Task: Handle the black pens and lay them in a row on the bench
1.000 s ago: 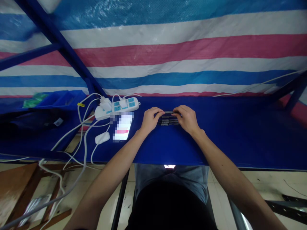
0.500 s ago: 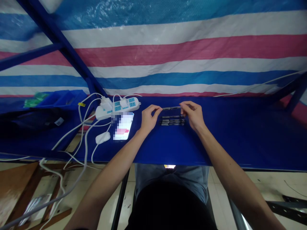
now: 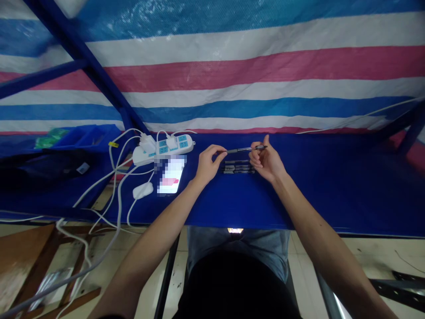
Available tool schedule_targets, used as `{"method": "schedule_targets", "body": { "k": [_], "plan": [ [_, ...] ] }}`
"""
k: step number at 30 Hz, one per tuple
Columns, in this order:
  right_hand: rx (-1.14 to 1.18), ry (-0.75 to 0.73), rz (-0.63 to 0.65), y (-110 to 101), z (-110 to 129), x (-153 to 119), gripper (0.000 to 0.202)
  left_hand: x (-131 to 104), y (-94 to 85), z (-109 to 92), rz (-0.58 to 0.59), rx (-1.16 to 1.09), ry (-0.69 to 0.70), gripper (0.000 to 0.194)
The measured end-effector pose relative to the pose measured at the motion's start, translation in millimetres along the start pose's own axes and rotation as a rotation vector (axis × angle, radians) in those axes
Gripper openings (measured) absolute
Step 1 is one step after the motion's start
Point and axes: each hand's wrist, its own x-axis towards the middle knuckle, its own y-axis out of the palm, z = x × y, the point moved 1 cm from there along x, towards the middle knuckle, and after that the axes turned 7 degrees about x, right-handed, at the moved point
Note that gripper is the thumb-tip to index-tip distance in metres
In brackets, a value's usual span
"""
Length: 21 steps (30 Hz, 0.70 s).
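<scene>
Right hand [image 3: 267,160] has turned palm-up, grip unclear; pinching left hand [image 3: 209,164] steadies the pen [image 3: 233,151], between pen row [image 3: 229,170] and worktop's [image 3: 332,186] far edge.

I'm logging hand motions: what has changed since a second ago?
The right hand has moved right and turned, thumb now spread; its fingers touch the pen, though whether they grip is unclear. More of the pen shows, slanting slightly, right end higher in the picture. The left hand still pinches its left end. The other pens, phone and power strip stay put.
</scene>
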Motion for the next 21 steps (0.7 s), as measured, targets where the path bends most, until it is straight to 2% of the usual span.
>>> {"method": "schedule_targets", "body": {
  "k": [7,13,18,21],
  "plan": [
    [-0.023,-0.094,-0.04,-5.1,-4.7,2.6,0.049,-0.7,1.6,1.2,0.008,-0.002,0.008,0.004],
    [-0.033,-0.091,-0.047,-5.7,-5.1,3.0,0.051,-0.5,1.4,1.2,0.001,-0.002,-0.001,0.004],
    [-0.032,-0.067,-0.054,-4.4,-1.1,3.5,0.071,0.0,1.9,2.6,0.001,0.012,-0.005,0.005],
    [-0.025,-0.042,-0.057,-3.8,-0.3,3.4,0.072,0.2,1.7,3.1,-0.003,0.011,-0.01,0.004]
  ]
}}
